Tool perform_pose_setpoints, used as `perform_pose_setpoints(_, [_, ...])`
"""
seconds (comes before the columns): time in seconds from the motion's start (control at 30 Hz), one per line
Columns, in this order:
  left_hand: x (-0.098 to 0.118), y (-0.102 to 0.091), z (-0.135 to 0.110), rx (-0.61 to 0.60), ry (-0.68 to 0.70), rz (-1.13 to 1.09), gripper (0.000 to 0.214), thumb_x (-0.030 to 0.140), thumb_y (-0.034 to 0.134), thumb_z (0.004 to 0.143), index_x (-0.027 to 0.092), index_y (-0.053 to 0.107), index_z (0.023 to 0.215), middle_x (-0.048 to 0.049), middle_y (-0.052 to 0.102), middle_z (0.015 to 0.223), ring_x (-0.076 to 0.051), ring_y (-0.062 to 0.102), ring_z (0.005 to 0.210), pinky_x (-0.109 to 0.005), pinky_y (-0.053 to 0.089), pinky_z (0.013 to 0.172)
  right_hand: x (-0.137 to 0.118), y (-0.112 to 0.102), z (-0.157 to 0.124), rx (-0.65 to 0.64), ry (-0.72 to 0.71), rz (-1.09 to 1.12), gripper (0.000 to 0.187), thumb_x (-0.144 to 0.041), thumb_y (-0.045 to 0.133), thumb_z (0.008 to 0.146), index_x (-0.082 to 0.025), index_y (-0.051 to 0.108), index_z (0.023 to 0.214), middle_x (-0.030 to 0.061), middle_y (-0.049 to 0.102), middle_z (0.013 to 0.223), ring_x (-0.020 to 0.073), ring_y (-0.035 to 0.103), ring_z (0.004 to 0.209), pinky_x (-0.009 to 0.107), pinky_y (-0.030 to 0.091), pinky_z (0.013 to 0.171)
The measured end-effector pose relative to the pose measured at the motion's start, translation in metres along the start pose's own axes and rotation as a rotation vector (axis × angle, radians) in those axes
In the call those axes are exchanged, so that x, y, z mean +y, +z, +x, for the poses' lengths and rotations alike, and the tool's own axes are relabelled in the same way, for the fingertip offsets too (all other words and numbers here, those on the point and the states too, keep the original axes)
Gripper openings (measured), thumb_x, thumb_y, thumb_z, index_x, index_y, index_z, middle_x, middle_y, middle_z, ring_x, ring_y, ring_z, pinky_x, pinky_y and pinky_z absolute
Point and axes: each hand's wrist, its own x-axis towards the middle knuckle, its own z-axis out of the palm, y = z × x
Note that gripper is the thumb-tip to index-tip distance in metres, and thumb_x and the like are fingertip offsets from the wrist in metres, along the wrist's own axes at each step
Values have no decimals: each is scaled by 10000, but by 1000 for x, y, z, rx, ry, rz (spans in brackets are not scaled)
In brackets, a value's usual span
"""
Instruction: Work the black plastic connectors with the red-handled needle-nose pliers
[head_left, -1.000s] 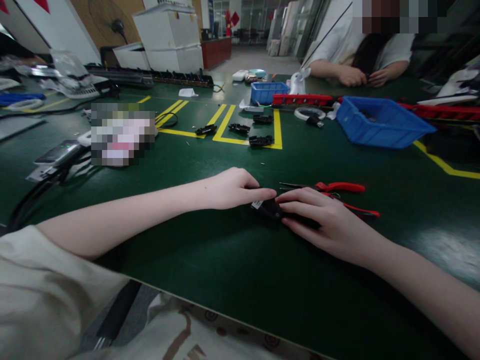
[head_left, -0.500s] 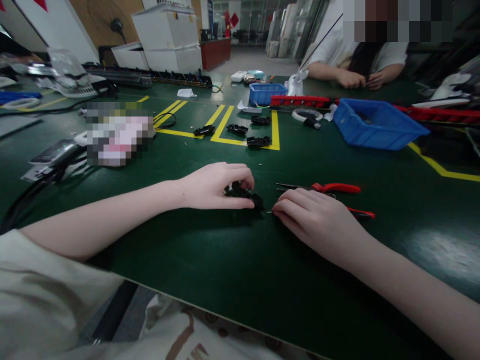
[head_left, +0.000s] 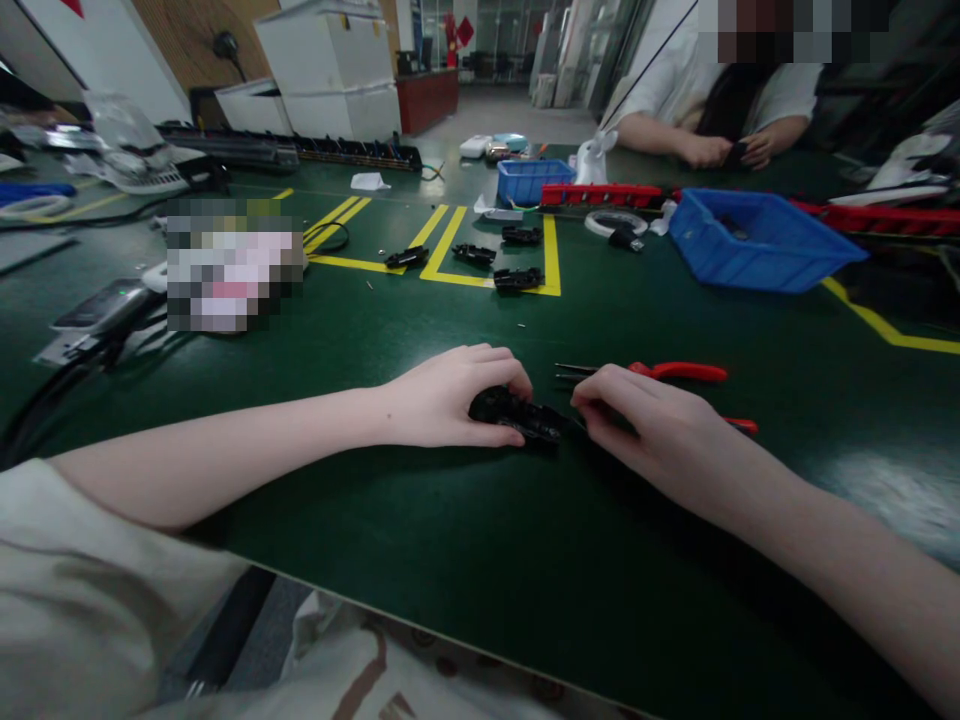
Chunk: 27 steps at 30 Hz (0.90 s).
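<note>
My left hand [head_left: 457, 398] is closed around a small black plastic part [head_left: 529, 415], thumb on the near side and fingers over the far side. The part's right end sticks out toward my right hand [head_left: 649, 420]. Thumb and forefinger of that hand are pinched on a thin metal pin [head_left: 577, 423], mostly hidden and only faintly visible beside the part's end. Just behind my right hand lie red-handled pliers [head_left: 686, 372], jaws pointing left, partly covered by the hand.
Several similar black parts [head_left: 517, 279] lie near the yellow tape lines [head_left: 553, 260]. A tiny pin [head_left: 521, 325] rests on the green table [head_left: 420, 560]. Farther back stand a large blue bin [head_left: 765, 245] and a smaller blue bin [head_left: 534, 182]. Another person's hands [head_left: 731, 150] are across the table.
My left hand has shifted right and slightly nearer with the black part, showing more of it. My right hand has moved a little right, its fingers more bent; the pin shows less clearly.
</note>
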Motion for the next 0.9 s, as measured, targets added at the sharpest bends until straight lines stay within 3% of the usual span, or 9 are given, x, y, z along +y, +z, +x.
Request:
perform_pose_setpoints(0.2, [-3,-2,0,-22,15,-33,305,409,763,904,177,676,1082,-67,706,1084,-221,644,988,-336,475,864,5,-7,-4,-31,-15,-34,213,-178,433,1035,-182,646,1020,96,711,978,194,689,832,320,539,695])
perform_pose_setpoints(0.37, [-5,-4,-1,-25,33,-21,317,431,757,894,176,674,1064,-66,708,1058,-225,643,987,-337,466,870,8,-14,-14,-97,-41,-10,203,-298,532,1034,-197,707,1050,83,732,984,210,714,874,356,574,763])
perform_pose_setpoints(0.53, [-4,-2,-2,-27,16,17,351,483,755,884,186,663,1049,-61,704,1041,-232,636,972,-341,453,862,-11,-9,-8,-111,-60,-236,252,-187,470,1012,-188,694,896,89,734,907,215,691,790,367,527,706])
perform_pose_setpoints(0.7, [-1,-2,-1,-40,13,32,384,514,760,881,184,663,1053,-63,705,1048,-235,631,975,-348,449,873,-23,-4,0,-139,-100,-510,233,-49,517,900,-201,618,756,82,648,724,223,612,647,369,430,644])
perform_pose_setpoints(0.9, [4,0,1,-52,23,30,376,496,760,888,179,662,1063,-67,710,1056,-232,636,966,-340,440,852,-3,-7,0,-178,-46,-315,178,-141,503,932,-209,583,788,65,660,770,171,577,596,307,416,550])
